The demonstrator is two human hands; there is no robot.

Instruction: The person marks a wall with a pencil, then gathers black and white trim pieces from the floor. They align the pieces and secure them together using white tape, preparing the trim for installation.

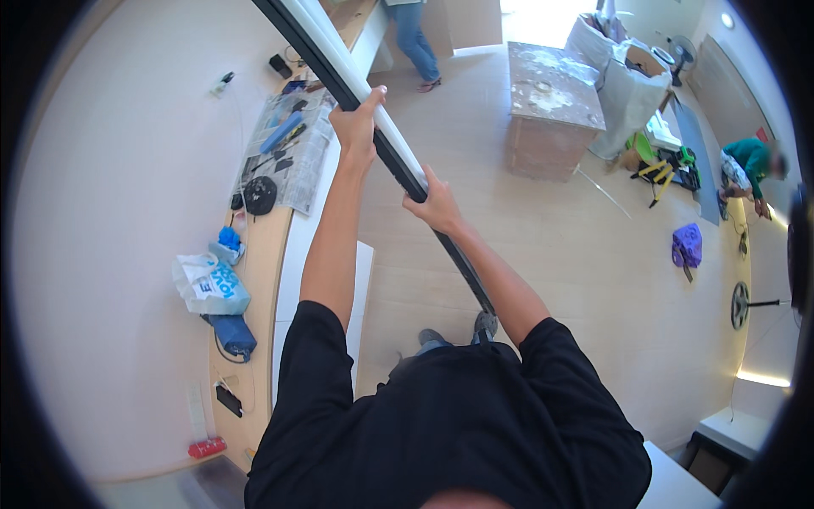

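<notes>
A long, straight black-and-white bar (397,153) runs slantwise from the top edge of the view down towards my shoes. Its upper end lies outside the picture, and I cannot tell its exact kind. Higher up the bar, my left hand (358,129) is closed round it with the arm stretched out. My right hand (437,206) grips it lower down, the thumb and fingers on either side. The bar's lower end comes down beside my right forearm, close to my feet (483,324).
On the left, a wooden ledge (267,254) carries newspaper (312,165) with tools, a plastic bag (212,284) and a phone (229,400). A stained box (555,110) stands ahead near white sacks (632,97). One person (411,38) stands far off; another (750,165) crouches at right near a purple bag (687,246).
</notes>
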